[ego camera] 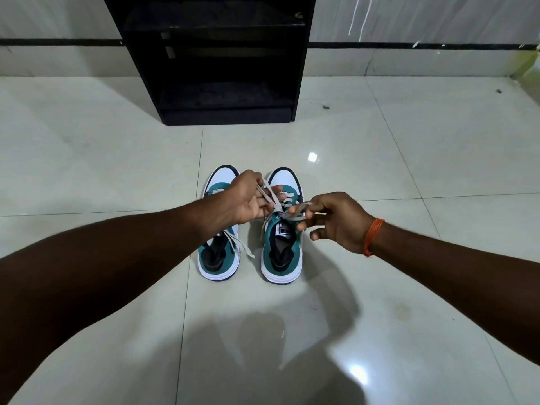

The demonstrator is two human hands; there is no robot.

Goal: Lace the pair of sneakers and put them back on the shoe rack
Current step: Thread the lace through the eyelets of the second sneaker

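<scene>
Two teal and white sneakers stand side by side on the floor, toes pointing away from me. My left hand (247, 198) hovers over the left sneaker (219, 260) and pinches one grey lace end of the right sneaker (282, 252). My right hand (336, 220) pinches the other end of that grey lace (279, 211) just right of the shoe's tongue. The two ends cross above the top eyelets. The left sneaker's lace end (244, 248) trails loose onto the floor between the shoes.
A black shoe rack (216, 58) with open shelves stands against the wall straight ahead, beyond the sneakers. Glossy pale floor tiles (409, 159) spread all around. An orange thread band circles my right wrist (373, 236).
</scene>
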